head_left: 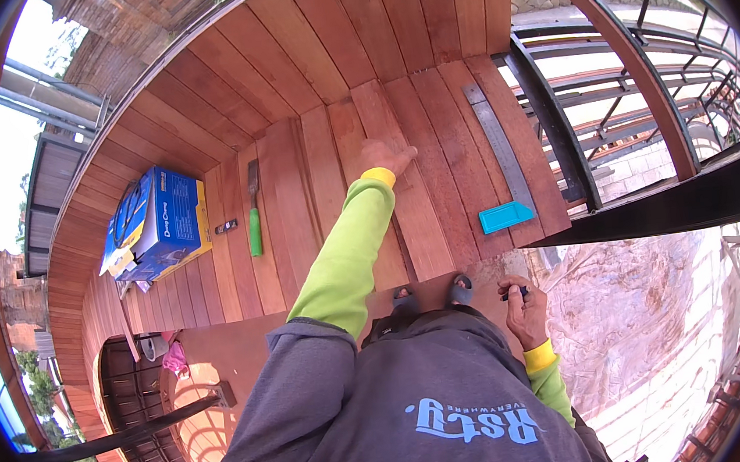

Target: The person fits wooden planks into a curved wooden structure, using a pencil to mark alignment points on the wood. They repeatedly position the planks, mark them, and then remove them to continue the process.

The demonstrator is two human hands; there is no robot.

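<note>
My left hand (385, 156) is closed across a loose reddish wooden plank (423, 231) on the slatted wooden bench, its thumb at the plank's right edge. Lower right, beside my body, my right hand (525, 312) has its fingers curled round a small dark object (516, 291), mostly hidden by the fingers. To the right of the plank lies a try square (507, 217) with a turquoise handle and a long grey blade. A chisel (255, 219) with a green handle rests on the boards to the left. Near it is a small black-and-silver item (226, 227).
A blue and yellow box (177, 217) with a black cable on top stands on the bench's left. The wooden backrest (283, 41) curves behind. Dark metal railing (559, 126) borders the right side. A pink item (174, 361) lies below the bench at left.
</note>
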